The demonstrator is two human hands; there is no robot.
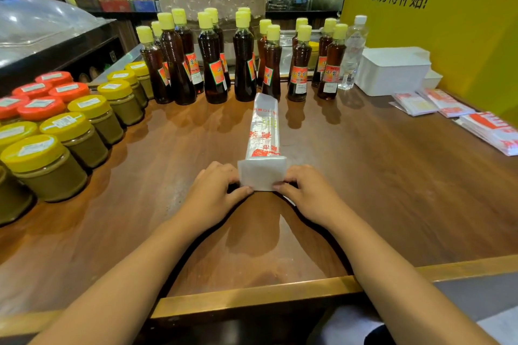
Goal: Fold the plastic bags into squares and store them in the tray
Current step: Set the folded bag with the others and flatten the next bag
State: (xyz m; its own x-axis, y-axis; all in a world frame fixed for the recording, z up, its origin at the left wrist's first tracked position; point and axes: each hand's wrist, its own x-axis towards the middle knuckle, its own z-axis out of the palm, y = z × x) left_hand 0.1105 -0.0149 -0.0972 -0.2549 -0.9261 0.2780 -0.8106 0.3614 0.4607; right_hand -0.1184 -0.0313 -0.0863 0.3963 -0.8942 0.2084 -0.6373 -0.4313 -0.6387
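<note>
A white plastic bag with red print (263, 131) lies folded into a long narrow strip on the wooden table (364, 176), running away from me. Its near end is turned up into a square flap (262, 175). My left hand (213, 190) pinches the flap's lower left corner with thumb and fingers. My right hand (305, 190) pinches the lower right corner the same way. A white tray (392, 70) stands at the back right, by the yellow wall.
Rows of dark oil bottles with yellow caps (213, 64) stand across the back. Jars with yellow and orange lids (56, 131) crowd the left side. Stacks of flat plastic bags (448, 109) lie at the right edge. A clear water bottle (354, 53) stands beside the tray.
</note>
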